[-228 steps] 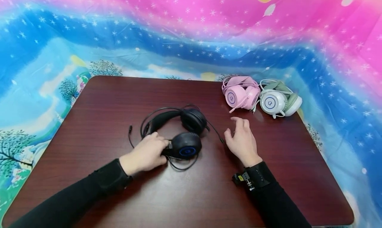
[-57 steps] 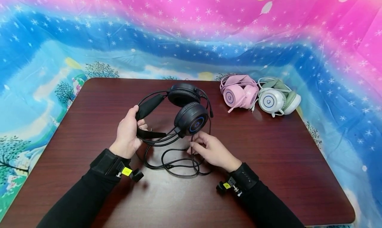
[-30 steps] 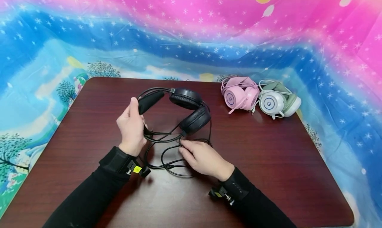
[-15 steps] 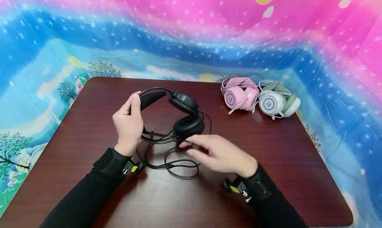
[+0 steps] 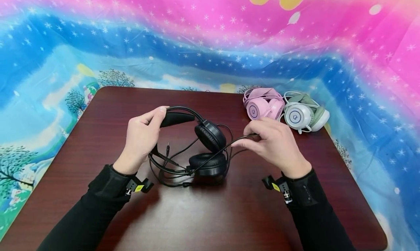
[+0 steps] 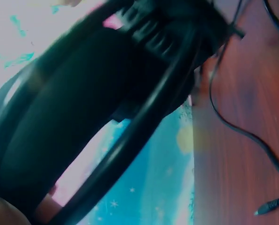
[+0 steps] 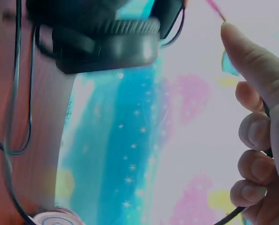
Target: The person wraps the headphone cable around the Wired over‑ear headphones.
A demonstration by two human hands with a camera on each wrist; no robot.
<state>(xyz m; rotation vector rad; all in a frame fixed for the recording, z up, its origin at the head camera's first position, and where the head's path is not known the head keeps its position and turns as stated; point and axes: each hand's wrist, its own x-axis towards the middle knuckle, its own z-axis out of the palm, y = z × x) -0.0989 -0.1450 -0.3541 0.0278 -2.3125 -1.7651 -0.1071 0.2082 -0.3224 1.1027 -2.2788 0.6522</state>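
Observation:
My left hand (image 5: 139, 139) grips the headband of a black over-ear headset (image 5: 210, 136), its thumb on top. The two ear cups point right, the nearer one (image 5: 208, 165) low over the table. My right hand (image 5: 273, 145), off to the right, has its fingers curled round the headset's black cable (image 5: 242, 137), which stretches across from the near ear cup. In the right wrist view the cable (image 7: 230, 214) comes out below the curled fingers (image 7: 256, 166). More cable loops round the ear cups, and a small plug (image 5: 168, 149) shows behind the headband.
A pink headset (image 5: 257, 107) and a white-and-green headset (image 5: 298, 116) stand at the back right of the brown table (image 5: 197, 221), just beyond my right hand. A patterned cloth (image 5: 197, 43) hangs round the table's far sides.
My right hand has moved from beside the near ear cup out to the right, drawing the cable with it. The ear cups have swung a little lower and the loose loops in front have shrunk.

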